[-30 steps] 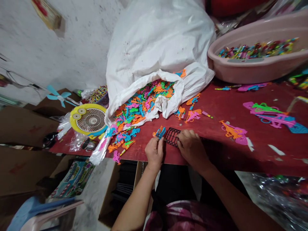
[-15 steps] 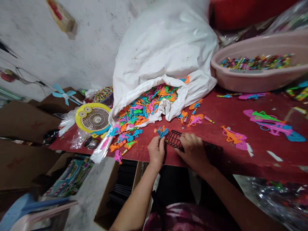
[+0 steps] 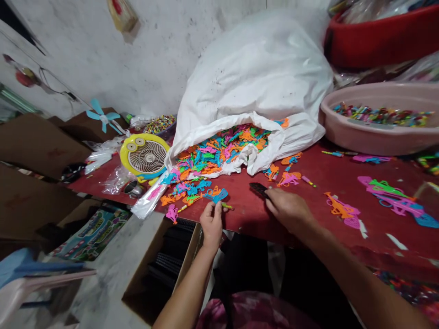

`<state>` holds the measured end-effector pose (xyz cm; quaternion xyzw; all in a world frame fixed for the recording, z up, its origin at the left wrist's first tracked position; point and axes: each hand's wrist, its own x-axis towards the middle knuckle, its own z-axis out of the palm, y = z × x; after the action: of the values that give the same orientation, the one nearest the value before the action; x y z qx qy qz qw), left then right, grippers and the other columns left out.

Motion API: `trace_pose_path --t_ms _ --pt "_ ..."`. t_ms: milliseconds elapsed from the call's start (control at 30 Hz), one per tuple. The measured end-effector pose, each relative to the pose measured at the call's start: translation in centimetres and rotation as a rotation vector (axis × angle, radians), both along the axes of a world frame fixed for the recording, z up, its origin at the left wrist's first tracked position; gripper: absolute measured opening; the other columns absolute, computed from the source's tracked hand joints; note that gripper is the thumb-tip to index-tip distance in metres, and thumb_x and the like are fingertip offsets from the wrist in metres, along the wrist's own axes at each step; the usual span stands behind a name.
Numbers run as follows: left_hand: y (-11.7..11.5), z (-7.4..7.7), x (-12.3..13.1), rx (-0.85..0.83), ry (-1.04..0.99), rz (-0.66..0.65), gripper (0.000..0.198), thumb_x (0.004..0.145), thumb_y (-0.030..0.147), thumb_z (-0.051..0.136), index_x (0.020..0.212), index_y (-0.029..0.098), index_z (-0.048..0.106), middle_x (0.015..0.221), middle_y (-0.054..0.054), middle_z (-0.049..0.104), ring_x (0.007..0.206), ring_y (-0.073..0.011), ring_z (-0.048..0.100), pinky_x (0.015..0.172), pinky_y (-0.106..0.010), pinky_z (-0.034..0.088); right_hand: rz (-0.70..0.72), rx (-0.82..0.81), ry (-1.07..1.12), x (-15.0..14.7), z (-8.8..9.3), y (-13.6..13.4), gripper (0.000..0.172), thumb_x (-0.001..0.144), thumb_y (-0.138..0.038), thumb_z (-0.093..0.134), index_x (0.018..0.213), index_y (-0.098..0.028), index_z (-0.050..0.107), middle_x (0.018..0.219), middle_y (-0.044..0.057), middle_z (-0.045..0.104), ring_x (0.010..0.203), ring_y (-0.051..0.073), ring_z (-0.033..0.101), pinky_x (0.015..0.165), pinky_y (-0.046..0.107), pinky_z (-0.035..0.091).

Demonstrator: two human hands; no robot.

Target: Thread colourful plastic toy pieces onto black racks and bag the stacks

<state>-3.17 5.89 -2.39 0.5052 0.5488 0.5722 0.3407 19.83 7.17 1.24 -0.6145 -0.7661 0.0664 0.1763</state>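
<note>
My left hand (image 3: pixel 211 222) is at the front edge of the red table (image 3: pixel 377 228), fingers pinched on a small blue plastic toy (image 3: pixel 218 195) with an orange piece behind it. My right hand (image 3: pixel 288 209) lies on the table just to the right, closed on a black plastic grid piece (image 3: pixel 259 188) that sticks out past its fingers to the left. A big white sack (image 3: pixel 260 87) lies open behind them, spilling several small orange, blue, pink and green plastic toys (image 3: pixel 222 148) onto the table.
A pink basin (image 3: pixel 370 137) of coloured pieces stands at the right, a red tub (image 3: pixel 380 39) above it. Pink and orange toy sets (image 3: pixel 343 211) lie loose on the right. A yellow fan (image 3: pixel 144 156) sits left of the sack. An open cardboard box (image 3: pixel 161 269) stands below the table edge.
The view has shifted, so everything sits further right. My left hand has drawn apart from my right, carrying the blue toy left. The black grid now shows only a small end beyond my right fingers.
</note>
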Motion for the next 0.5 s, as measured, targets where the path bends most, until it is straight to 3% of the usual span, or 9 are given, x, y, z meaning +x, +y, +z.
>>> trace_pose_path --t_ms 67,167,267,333,400,500 --pt "-0.1 0.2 0.0 0.010 -0.027 0.012 0.027 0.092 0.039 0.057 0.081 0.016 0.064 0.074 -0.002 0.070 0.074 -0.0146 0.066 0.077 -0.027 0.049 -0.062 0.052 0.241 -0.1 1.1 0.4 0.019 0.090 -0.025 0.046 0.094 -0.020 0.064 0.090 0.006 0.068 0.080 0.019 0.061 0.069 0.030 0.041" --pt "-0.1 0.8 0.2 0.033 -0.052 0.022 0.028 0.093 0.039 0.057 0.081 0.015 0.064 0.075 -0.003 0.070 0.074 -0.0148 0.066 0.077 -0.027 0.051 -0.288 0.106 0.739 -0.8 1.2 1.0 0.017 0.080 -0.029 0.057 0.093 -0.022 0.064 0.085 0.004 0.069 0.074 0.018 0.062 0.067 0.030 0.047" --pt "0.0 1.2 0.6 0.041 -0.064 0.007 0.028 0.093 0.039 0.056 0.082 0.015 0.064 0.076 -0.004 0.071 0.074 -0.0152 0.067 0.077 -0.028 0.052 -0.526 0.084 1.226 -1.7 -0.4 1.8 0.022 0.070 -0.032 0.065 0.089 -0.022 0.061 0.075 0.001 0.065 0.065 0.018 0.061 0.062 0.032 0.051" --pt "0.0 1.2 1.0 0.038 -0.058 -0.012 0.028 0.093 0.039 0.056 0.082 0.015 0.064 0.076 -0.004 0.071 0.075 -0.0157 0.068 0.078 -0.029 0.052 -0.580 0.099 1.478 -2.3 -1.8 1.8 0.024 0.066 -0.034 0.066 0.085 -0.022 0.057 0.071 0.000 0.063 0.064 0.017 0.062 0.063 0.034 0.054" --pt "0.0 0.9 1.2 0.036 -0.053 -0.029 0.027 0.093 0.039 0.056 0.081 0.015 0.064 0.076 -0.004 0.071 0.075 -0.0162 0.069 0.078 -0.029 0.052 -0.536 0.079 1.611 -2.8 -3.1 1.1 0.025 0.066 -0.035 0.066 0.084 -0.021 0.057 0.074 0.002 0.064 0.071 0.019 0.065 0.071 0.038 0.057" --pt "0.0 0.3 1.4 0.032 -0.053 -0.040 0.026 0.093 0.038 0.057 0.081 0.016 0.063 0.074 -0.004 0.071 0.074 -0.0166 0.069 0.076 -0.029 0.052 -0.486 0.039 1.526 -3.1 -4.6 -1.6 0.037 0.069 -0.032 0.064 0.102 -0.017 0.058 0.098 0.010 0.067 0.095 0.023 0.066 0.088 0.044 0.054"
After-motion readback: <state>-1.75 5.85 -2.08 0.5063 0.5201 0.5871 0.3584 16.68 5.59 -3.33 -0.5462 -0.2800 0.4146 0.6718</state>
